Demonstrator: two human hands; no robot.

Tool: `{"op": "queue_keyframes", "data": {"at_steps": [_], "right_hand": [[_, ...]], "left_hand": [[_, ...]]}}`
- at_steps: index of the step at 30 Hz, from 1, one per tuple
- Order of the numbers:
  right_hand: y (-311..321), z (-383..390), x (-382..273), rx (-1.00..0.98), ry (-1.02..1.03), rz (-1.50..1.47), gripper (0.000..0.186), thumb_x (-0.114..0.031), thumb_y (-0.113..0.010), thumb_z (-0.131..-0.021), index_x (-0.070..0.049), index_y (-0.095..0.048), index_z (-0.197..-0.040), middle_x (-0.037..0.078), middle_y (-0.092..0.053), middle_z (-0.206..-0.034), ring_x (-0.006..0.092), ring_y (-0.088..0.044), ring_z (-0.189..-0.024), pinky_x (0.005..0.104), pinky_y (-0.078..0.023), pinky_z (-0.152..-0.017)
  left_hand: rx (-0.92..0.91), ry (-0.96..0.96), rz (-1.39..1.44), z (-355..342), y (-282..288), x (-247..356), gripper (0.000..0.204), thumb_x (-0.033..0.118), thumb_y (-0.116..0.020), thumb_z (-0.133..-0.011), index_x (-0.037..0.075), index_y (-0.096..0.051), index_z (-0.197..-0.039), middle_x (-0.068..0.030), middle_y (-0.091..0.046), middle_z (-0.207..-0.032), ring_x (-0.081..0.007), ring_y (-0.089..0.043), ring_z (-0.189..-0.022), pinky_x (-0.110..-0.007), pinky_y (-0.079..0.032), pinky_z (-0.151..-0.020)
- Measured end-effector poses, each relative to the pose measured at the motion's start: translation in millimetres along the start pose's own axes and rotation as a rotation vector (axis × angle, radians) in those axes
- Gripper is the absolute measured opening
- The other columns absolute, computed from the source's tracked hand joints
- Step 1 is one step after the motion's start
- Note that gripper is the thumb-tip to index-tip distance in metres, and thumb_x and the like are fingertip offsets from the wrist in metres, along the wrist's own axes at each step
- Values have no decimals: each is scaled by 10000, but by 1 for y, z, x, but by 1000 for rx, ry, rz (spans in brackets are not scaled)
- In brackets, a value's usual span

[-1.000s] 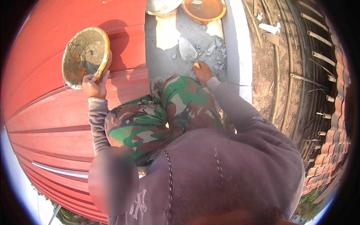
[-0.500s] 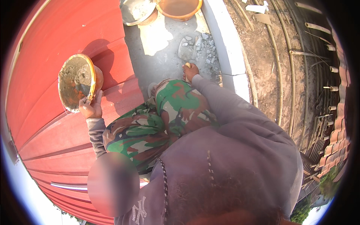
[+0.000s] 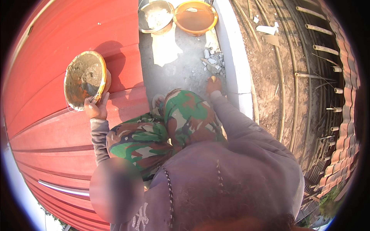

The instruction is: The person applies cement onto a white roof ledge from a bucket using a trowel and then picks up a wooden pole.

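Observation:
My left hand (image 3: 96, 109) is closed on the near rim of an orange-rimmed bucket (image 3: 106, 81), thumb and fingers on the edge. Grey wet mortar (image 3: 91, 73) coats its inside, with a reddish patch toward the bottom. The bucket is tilted over the red metal sheets; whether it rests on them I cannot tell. Low over the concrete strip, my right hand (image 3: 214, 85) is closed round the pale wooden handle (image 3: 213, 78) of a trowel. Its grey blade (image 3: 212, 68) lies by a small heap of broken rubble (image 3: 214, 58) and is hard to make out.
Two more buckets stand at the far end of the strip: a mortar-stained one (image 3: 169, 25) and an orange one (image 3: 195, 18) with brownish liquid. A low white wall (image 3: 233, 50) runs along the right, with bamboo poles (image 3: 283, 84) and roof tiles (image 3: 343, 154) beyond. Red ridged sheeting (image 3: 46, 115) covers the left.
My right hand has shifted right, toward the white wall, with the trowel. The rubble heap is now closer to the wall. My left hand keeps its hold on the bucket. The view has shifted slightly.

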State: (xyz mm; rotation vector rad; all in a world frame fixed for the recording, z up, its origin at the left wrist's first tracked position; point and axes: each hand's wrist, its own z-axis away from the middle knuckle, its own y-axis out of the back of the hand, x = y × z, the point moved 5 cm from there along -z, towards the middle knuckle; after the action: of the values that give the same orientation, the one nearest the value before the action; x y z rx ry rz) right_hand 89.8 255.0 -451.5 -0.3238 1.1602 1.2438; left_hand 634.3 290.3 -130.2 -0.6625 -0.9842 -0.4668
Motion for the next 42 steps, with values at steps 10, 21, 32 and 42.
{"op": "queue_keyframes", "data": {"at_steps": [10,21,32,42], "right_hand": [[6,66,-103,-391,-174,-215,260,-169,-706,-942,-9,-604,-1119,44,-569,-748,151,-537,-514,318,-466,-453],[-156,2,-343,-529,406,341,327,-202,-662,-880,62,-676,-1072,207,-716,-895,301,-702,-762,420,-578,-666],[-51,52,-171,-352,397,180,430,-230,-602,-888,13,-564,-1240,312,-678,-1125,467,-644,-1108,489,-502,-947],[-83,17,-55,-513,-236,-155,264,-288,-659,-977,-41,-615,-1056,65,-577,-685,187,-583,-568,369,-491,-499]], "left_hand": [[27,-25,25,10,-4,-1,283,137,-413,-934,-105,-470,-1069,-307,-577,-1203,-518,-618,-1138,-679,-508,-1020],[-5,-38,-9,-2,1,-7,265,178,-425,-948,-65,-487,-1034,-296,-601,-1183,-538,-609,-1158,-694,-482,-1035],[56,-14,-24,10,0,-2,424,186,-417,-939,-158,-472,-1181,-365,-581,-1244,-589,-536,-1236,-718,-438,-1067],[-9,-13,-81,-1,8,2,401,170,-394,-936,-164,-509,-1125,-341,-611,-1175,-555,-583,-1180,-705,-448,-1068]]}}
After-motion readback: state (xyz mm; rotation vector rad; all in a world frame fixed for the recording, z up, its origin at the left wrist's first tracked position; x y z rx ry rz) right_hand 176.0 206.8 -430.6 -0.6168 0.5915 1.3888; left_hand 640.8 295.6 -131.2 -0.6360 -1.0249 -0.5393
